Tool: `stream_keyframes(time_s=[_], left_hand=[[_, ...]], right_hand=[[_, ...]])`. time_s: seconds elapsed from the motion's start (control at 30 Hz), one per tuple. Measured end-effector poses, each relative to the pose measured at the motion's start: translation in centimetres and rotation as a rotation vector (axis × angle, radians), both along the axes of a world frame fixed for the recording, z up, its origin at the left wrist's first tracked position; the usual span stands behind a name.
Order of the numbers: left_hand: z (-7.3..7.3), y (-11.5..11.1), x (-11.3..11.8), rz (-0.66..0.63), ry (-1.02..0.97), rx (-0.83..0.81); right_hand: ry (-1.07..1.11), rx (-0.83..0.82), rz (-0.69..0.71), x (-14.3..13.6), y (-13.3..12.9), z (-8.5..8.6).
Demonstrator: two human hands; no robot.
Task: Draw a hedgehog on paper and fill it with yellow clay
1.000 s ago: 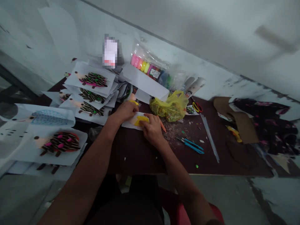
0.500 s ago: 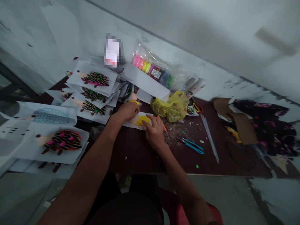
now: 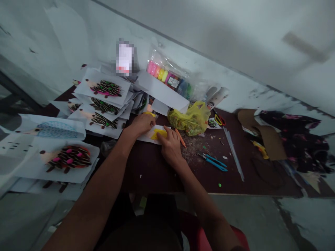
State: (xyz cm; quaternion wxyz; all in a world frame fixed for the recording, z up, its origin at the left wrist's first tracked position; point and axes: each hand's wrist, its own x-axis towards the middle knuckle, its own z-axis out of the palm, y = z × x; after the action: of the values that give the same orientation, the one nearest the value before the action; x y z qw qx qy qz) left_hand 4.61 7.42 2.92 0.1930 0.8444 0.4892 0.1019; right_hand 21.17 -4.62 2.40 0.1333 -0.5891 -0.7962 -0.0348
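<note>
A small white sheet of paper (image 3: 148, 138) lies on the table in front of me, with a flat yellow patch (image 3: 159, 134) on it. My right hand (image 3: 171, 146) is open over the sheet's right part, its fingertips resting on the yellow patch. At the sheet's upper left, my left hand (image 3: 142, 124) is closed with curled fingers. A small yellow object (image 3: 150, 114) shows just beyond those fingers; whether they hold it is unclear. Beside my right hand lies an orange stick-like piece (image 3: 180, 137).
Stacks of papers with hedgehog pictures (image 3: 69, 158) fill the left side. A yellow plastic bag (image 3: 191, 120), a bag of coloured clay (image 3: 167, 75) and scissors (image 3: 220, 120) stand behind. On the right are a blue cutter (image 3: 213, 162), clear sticks (image 3: 234, 153) and dark patterned cloth (image 3: 295, 139).
My right hand has shifted slightly left over the yellow patch, uncovering more of the orange piece. My left hand stays nearly still.
</note>
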Motion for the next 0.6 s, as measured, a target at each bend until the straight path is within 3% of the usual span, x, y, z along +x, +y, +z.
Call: stream_keyframes(time_s=[0.6], left_hand=[[-1.3,0.6,-0.1,-0.021,-0.049,0.06]], right_hand=[[0.077,-0.077,0.105,-1.0,-1.0,0.6]])
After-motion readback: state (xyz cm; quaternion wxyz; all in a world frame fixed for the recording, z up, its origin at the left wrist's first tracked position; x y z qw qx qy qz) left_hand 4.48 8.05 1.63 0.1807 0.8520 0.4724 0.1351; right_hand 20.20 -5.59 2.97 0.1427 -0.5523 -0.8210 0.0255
